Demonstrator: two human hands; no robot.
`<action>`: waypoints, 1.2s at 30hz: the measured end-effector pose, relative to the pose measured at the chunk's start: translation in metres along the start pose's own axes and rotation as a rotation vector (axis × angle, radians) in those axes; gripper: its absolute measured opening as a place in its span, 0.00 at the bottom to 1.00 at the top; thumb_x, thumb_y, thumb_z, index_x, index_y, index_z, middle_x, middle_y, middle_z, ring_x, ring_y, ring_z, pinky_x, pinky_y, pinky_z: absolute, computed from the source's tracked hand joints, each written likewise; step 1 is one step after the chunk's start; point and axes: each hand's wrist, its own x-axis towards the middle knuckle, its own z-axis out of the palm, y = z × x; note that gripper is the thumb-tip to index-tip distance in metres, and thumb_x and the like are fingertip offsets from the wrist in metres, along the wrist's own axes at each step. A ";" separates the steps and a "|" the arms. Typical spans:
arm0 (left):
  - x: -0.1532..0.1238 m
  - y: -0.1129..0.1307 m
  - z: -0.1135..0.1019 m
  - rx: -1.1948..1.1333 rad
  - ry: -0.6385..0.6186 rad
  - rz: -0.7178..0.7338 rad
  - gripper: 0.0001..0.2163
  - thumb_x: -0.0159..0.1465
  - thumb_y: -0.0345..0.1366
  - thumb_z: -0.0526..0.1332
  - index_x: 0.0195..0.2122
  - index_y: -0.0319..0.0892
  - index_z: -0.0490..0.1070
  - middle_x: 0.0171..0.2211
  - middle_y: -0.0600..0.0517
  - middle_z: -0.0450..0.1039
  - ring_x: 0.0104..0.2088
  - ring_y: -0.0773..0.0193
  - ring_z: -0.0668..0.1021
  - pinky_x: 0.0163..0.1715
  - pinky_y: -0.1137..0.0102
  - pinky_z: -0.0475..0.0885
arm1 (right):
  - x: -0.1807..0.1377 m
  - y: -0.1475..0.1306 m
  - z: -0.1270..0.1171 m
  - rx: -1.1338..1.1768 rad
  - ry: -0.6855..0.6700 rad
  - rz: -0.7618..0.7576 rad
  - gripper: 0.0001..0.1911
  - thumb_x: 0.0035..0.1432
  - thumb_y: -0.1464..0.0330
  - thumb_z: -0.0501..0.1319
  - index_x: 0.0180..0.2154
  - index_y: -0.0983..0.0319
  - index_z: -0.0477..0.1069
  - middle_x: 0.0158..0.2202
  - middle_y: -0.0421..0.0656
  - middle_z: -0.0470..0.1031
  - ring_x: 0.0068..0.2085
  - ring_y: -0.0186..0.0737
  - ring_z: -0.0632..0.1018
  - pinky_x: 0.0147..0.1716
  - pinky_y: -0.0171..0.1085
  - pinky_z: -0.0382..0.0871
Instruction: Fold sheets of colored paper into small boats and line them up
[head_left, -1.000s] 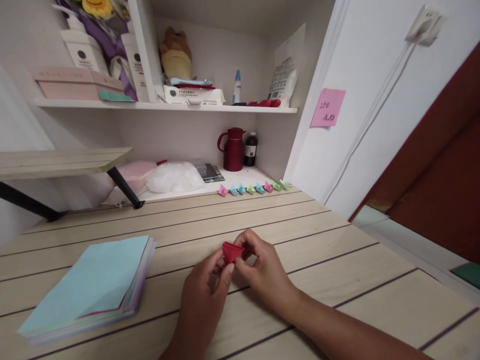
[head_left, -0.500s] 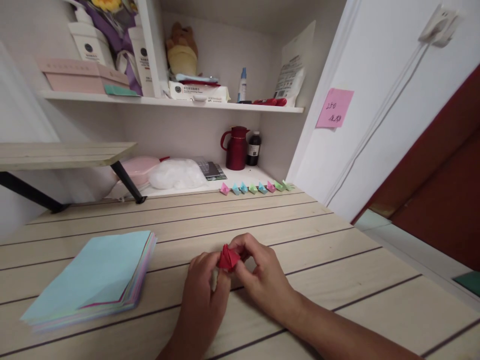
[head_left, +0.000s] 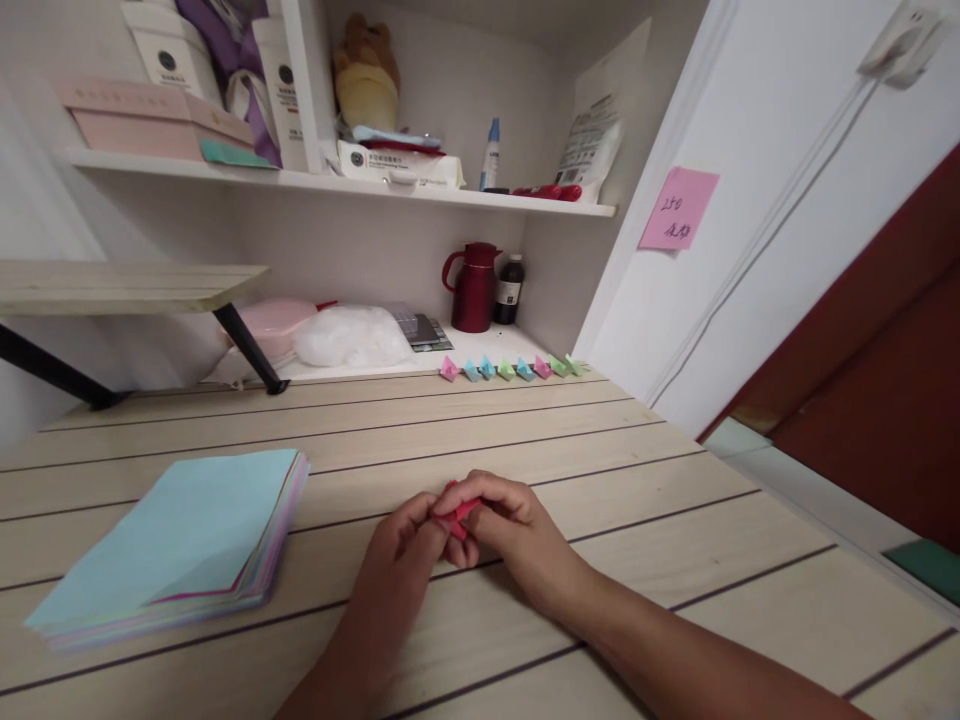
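Observation:
A small piece of folded red paper (head_left: 457, 519) is pinched between my two hands, above the middle of the wooden table. My left hand (head_left: 409, 535) grips its left side with thumb and fingers. From the right, my right hand (head_left: 506, 515) closes over it, the index finger across the top and the thumb against the near side. Fingers cover much of the paper, so its full shape is hidden. Left of my hands lies a stack of coloured paper (head_left: 187, 530) with a light blue sheet on top.
A row of small folded paper boats (head_left: 506, 369) in pink, blue and green lines the table's (head_left: 360, 425) back edge. Behind it stand a red jug (head_left: 474, 288) and a dark bottle (head_left: 509, 290). A small raised shelf (head_left: 127, 287) with black legs is at the left.
The fingers have shifted around the red paper. My right index finger now lies over its top, and less of it shows. The whole view has moved slightly.

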 end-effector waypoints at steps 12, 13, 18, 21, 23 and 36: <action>0.004 -0.003 0.000 0.046 -0.045 0.004 0.13 0.65 0.44 0.56 0.27 0.43 0.68 0.29 0.52 0.74 0.32 0.63 0.75 0.37 0.69 0.68 | 0.002 -0.002 -0.003 -0.036 0.026 0.076 0.07 0.58 0.67 0.61 0.33 0.64 0.75 0.22 0.38 0.69 0.25 0.31 0.68 0.25 0.32 0.60; 0.004 -0.004 0.000 0.039 -0.046 -0.006 0.12 0.64 0.44 0.57 0.27 0.43 0.68 0.29 0.52 0.75 0.33 0.63 0.75 0.37 0.69 0.68 | 0.002 -0.002 -0.003 -0.044 0.017 0.073 0.07 0.58 0.67 0.61 0.36 0.64 0.75 0.23 0.38 0.70 0.26 0.31 0.68 0.26 0.32 0.61; 0.005 -0.005 -0.003 0.017 -0.061 -0.016 0.12 0.64 0.44 0.56 0.27 0.43 0.68 0.30 0.52 0.74 0.33 0.63 0.73 0.39 0.68 0.68 | 0.002 -0.003 -0.003 -0.082 -0.005 0.037 0.11 0.60 0.66 0.60 0.44 0.62 0.71 0.25 0.36 0.69 0.26 0.31 0.70 0.26 0.31 0.63; 0.005 -0.002 -0.006 0.041 -0.092 -0.036 0.13 0.64 0.45 0.57 0.26 0.43 0.68 0.28 0.53 0.72 0.33 0.63 0.73 0.39 0.69 0.66 | 0.002 -0.005 -0.005 -0.145 -0.021 -0.006 0.16 0.61 0.66 0.59 0.51 0.59 0.67 0.28 0.35 0.67 0.28 0.32 0.72 0.29 0.33 0.66; 0.005 0.001 -0.008 0.088 -0.061 -0.055 0.14 0.63 0.46 0.58 0.25 0.43 0.68 0.27 0.54 0.70 0.34 0.62 0.72 0.38 0.69 0.65 | 0.002 -0.006 -0.008 -0.209 -0.020 -0.012 0.20 0.61 0.68 0.60 0.54 0.57 0.65 0.31 0.35 0.67 0.31 0.32 0.73 0.34 0.35 0.67; 0.003 0.003 -0.010 0.010 0.110 -0.080 0.17 0.60 0.49 0.60 0.21 0.43 0.66 0.24 0.53 0.68 0.32 0.63 0.71 0.36 0.68 0.67 | 0.007 -0.008 -0.017 0.178 -0.098 0.215 0.23 0.53 0.60 0.69 0.49 0.60 0.71 0.39 0.43 0.76 0.40 0.40 0.77 0.50 0.45 0.67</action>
